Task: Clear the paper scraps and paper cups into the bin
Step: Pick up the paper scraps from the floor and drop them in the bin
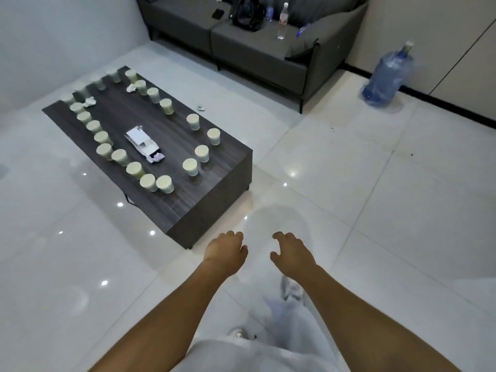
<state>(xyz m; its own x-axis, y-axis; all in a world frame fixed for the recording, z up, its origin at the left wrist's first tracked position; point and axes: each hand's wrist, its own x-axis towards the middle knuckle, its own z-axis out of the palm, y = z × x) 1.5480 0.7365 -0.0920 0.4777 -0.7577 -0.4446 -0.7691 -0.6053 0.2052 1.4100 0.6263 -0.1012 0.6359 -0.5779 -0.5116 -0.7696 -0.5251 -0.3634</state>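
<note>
Now | paper cups (190,167) upright on table (214,189) | contents unclear | both hands empty

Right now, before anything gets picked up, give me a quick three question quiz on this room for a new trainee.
1. True or false: the left hand is already holding a paper cup.
2. What lies on the middle of the coffee table, between the rows of paper cups?
A. a flattened white carton
B. a black bag
C. a water bottle
3. Fill in: apart from the table, a small paper scrap lies on the ____, between table and sofa.

Key
1. False. Both it and the right hand hang loosely curled over the floor, holding nothing.
2. A, the flattened white carton.
3. floor
</note>
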